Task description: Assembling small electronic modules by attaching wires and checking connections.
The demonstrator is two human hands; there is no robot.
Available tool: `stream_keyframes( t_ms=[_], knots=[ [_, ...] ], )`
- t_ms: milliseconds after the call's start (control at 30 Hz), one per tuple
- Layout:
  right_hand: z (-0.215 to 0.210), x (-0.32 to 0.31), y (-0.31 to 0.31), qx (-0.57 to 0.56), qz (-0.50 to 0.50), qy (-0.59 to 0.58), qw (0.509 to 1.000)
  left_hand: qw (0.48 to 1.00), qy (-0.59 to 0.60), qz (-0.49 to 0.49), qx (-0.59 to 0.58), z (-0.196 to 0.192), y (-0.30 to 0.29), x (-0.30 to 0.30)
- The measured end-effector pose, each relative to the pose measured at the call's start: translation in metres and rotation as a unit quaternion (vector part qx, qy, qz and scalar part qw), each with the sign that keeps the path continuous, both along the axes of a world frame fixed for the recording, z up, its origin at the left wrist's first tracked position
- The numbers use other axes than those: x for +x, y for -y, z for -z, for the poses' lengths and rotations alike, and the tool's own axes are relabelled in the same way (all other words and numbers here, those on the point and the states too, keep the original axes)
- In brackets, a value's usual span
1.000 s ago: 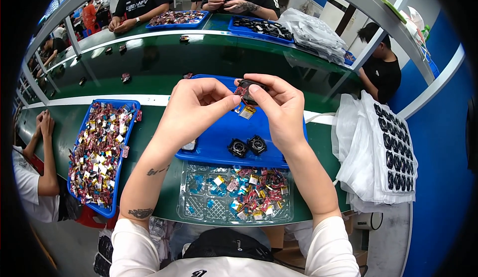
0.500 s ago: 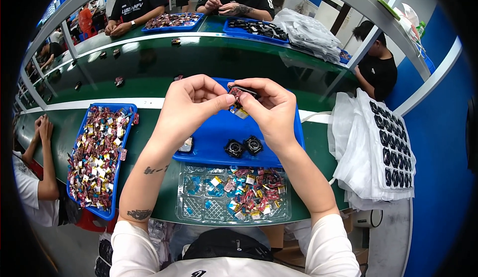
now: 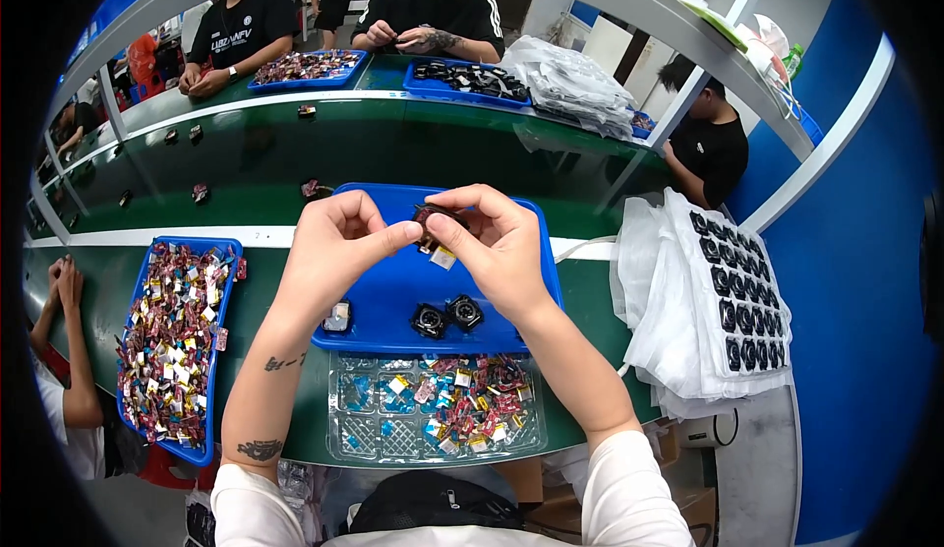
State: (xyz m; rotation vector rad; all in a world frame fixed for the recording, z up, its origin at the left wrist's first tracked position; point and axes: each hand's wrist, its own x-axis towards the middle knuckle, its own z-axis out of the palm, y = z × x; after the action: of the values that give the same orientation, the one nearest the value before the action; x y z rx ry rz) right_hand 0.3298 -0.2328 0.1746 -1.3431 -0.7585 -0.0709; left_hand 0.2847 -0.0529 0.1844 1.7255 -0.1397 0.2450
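My right hand (image 3: 503, 257) grips a small black housing (image 3: 450, 212) above the blue tray (image 3: 393, 273). A red circuit board (image 3: 424, 216) shows at its left side, and a small silver and yellow piece (image 3: 442, 257) hangs below. My left hand (image 3: 334, 252) is beside it, fingers curled and thumb stretched out to the housing's left edge. Its thumb and forefinger are apart, with nothing visible between them. Two black round-faced housings (image 3: 446, 318) lie in the tray, and a pale-topped unit (image 3: 337, 317) rests at its left end.
A clear compartment tray (image 3: 369, 439) of red boards stands nearest me. Left is a heaped blue tray (image 3: 229, 296); right, white sheets (image 3: 644, 296) bearing rows of black parts. Beyond runs a green belt (image 3: 393, 149) with scattered units. Co-workers sit across it and at left.
The view has shifted, so the bench sits lower and further left in the picture. My left thumb and forefinger have parted and drawn slightly back from the board. The right hand keeps its hold.
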Motion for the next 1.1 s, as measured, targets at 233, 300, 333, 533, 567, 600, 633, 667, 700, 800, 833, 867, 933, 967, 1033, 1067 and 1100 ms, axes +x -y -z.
stream_keyframes(
  t_ms=[233,300,333,533,567,600,633,667,700,800,833,867,933,967,1033,1067,1100],
  knots=[
    [-0.002,0.102,0.080,-0.088,0.173,-0.056,0.979,0.993,0.081,-0.061,-0.061,-0.023,-0.027,-0.009],
    [0.028,0.143,0.105,-0.101,0.225,-0.143,0.959,0.992,0.083,-0.072,-0.060,-0.026,-0.029,-0.011],
    [0.044,0.158,0.116,-0.140,0.255,-0.168,0.942,0.992,0.083,-0.064,-0.063,-0.027,-0.030,-0.011],
    [0.103,0.189,0.146,-0.300,0.401,-0.192,0.844,0.994,0.079,-0.056,-0.044,-0.026,-0.033,-0.008],
    [0.106,0.190,0.150,-0.333,0.437,-0.173,0.817,0.994,0.078,-0.066,-0.039,-0.028,-0.033,-0.009],
    [0.106,0.190,0.148,-0.335,0.435,-0.173,0.818,0.994,0.077,-0.075,-0.035,-0.029,-0.033,-0.009],
    [0.106,0.189,0.148,-0.399,0.521,-0.054,0.753,0.993,0.077,-0.077,-0.037,-0.029,-0.033,-0.009],
    [0.105,0.188,0.151,-0.450,0.593,0.067,0.664,0.992,0.097,-0.074,-0.044,-0.029,-0.033,-0.008],
    [0.091,0.183,0.152,-0.424,0.572,0.084,0.697,0.989,0.117,-0.076,-0.051,-0.028,-0.033,-0.006],
    [0.010,0.134,0.132,-0.278,0.480,0.140,0.820,0.987,0.121,-0.086,-0.053,-0.027,-0.029,-0.008],
    [-0.021,0.109,0.120,-0.215,0.458,0.163,0.847,0.987,0.123,-0.086,-0.052,-0.027,-0.029,-0.010],
    [-0.046,0.083,0.114,-0.169,0.424,0.189,0.869,0.988,0.121,-0.080,-0.057,-0.025,-0.030,-0.010],
    [-0.091,0.023,0.103,-0.078,0.348,0.249,0.900,0.989,0.113,-0.080,-0.050,-0.022,-0.030,-0.012],
    [-0.108,-0.012,0.100,-0.051,0.356,0.300,0.884,0.991,0.107,-0.072,-0.044,-0.020,-0.028,-0.013],
    [-0.141,-0.070,0.115,-0.050,0.340,0.635,0.692,0.990,0.117,-0.063,-0.048,-0.023,-0.023,-0.017],
    [-0.130,-0.094,0.131,0.047,0.357,0.694,0.624,0.990,0.119,-0.055,-0.046,-0.022,-0.020,-0.019],
    [-0.135,-0.128,0.137,0.035,0.358,0.700,0.617,0.990,0.129,-0.029,-0.049,-0.027,-0.011,-0.019]
  ],
)
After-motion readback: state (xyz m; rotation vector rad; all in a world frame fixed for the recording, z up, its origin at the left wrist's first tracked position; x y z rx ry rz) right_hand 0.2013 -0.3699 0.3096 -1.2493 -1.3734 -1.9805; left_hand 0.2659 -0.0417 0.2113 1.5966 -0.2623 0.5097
